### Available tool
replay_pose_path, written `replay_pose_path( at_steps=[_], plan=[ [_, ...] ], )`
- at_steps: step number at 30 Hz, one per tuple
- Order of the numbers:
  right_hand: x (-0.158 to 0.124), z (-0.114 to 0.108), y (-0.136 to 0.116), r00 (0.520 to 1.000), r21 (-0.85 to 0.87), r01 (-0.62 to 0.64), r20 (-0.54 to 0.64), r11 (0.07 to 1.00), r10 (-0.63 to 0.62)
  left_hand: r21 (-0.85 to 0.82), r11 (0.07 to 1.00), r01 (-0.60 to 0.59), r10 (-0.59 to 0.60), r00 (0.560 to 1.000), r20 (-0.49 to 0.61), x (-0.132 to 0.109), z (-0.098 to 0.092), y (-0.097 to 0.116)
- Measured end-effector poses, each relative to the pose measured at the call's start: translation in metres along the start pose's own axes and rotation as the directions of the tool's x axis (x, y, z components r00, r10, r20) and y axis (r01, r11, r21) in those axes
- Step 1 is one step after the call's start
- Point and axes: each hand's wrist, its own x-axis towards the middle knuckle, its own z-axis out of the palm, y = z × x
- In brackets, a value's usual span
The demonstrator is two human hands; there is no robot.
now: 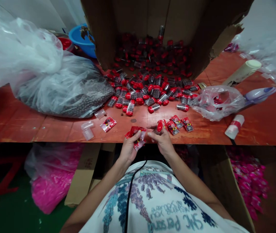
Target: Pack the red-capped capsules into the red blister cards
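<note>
At the table's front edge, my left hand (129,147) is closed on several red printed packets (136,133). Close beside it, my right hand (161,139) grips a small tube with a red cap (160,126); the fingers hide most of it. Several more red packets (176,123) lie just past the right hand, and a single packet (108,124) rests to the left. Beyond both hands spreads a heap of clear tubes (156,92) with red ends and dark beads inside.
A cardboard box (101,38) lies open towards me, more tubes spilling out. Left stands a plastic bag of dark beads (79,94), near clear empty tubes (88,130). On the right are a small plastic bag (221,102) and a white roll (235,127). Below sits a box of pink packets (249,184).
</note>
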Motion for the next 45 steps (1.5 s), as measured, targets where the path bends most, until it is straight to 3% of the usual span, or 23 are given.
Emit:
replay_pose_path(
  at_steps=[2,9,14,17,21,27,35,39,45],
  plan=[
    [0.0,0.003,0.003,1.0,-0.028,0.001,0.022,1.0,0.0,0.018,1.0,-0.007,0.006,1.0,0.027,-0.001,0.0,-0.003],
    [0.001,0.0,0.009,0.997,-0.087,0.038,-0.062,0.995,-0.044,0.042,0.999,-0.022,0.02,0.997,0.07,-0.005,0.0,-0.005],
    [0.001,-0.008,0.011,0.985,-0.083,0.093,-0.135,0.992,-0.104,0.003,1.0,0.021,-0.02,1.0,-0.019,-0.004,0.004,-0.002],
    [0.0,-0.016,0.007,0.992,-0.191,0.105,-0.048,0.976,-0.116,-0.062,0.997,0.055,-0.061,0.993,-0.103,-0.001,0.006,0.004],
    [-0.008,-0.022,0.003,0.989,-0.388,0.121,0.128,0.914,-0.076,-0.141,0.988,0.064,-0.083,0.987,-0.134,0.002,0.008,0.01],
    [-0.017,-0.012,0.001,0.976,-0.609,0.211,0.168,0.765,-0.136,-0.168,0.984,0.052,-0.069,0.993,-0.1,0.007,0.004,0.01],
    [-0.022,-0.007,0.001,0.949,-0.646,0.309,0.163,0.698,-0.269,-0.095,0.995,0.042,-0.049,0.996,-0.073,0.01,0.001,0.006],
    [-0.022,-0.006,-0.001,0.915,-0.682,0.391,0.217,0.618,-0.34,-0.089,0.996,0.021,-0.026,0.998,-0.051,0.01,0.002,0.004],
    [-0.023,-0.006,-0.003,0.898,-0.739,0.43,0.29,0.519,-0.33,-0.048,0.999,-0.025,0.023,0.998,-0.052,0.008,0.001,0.002]
  ],
)
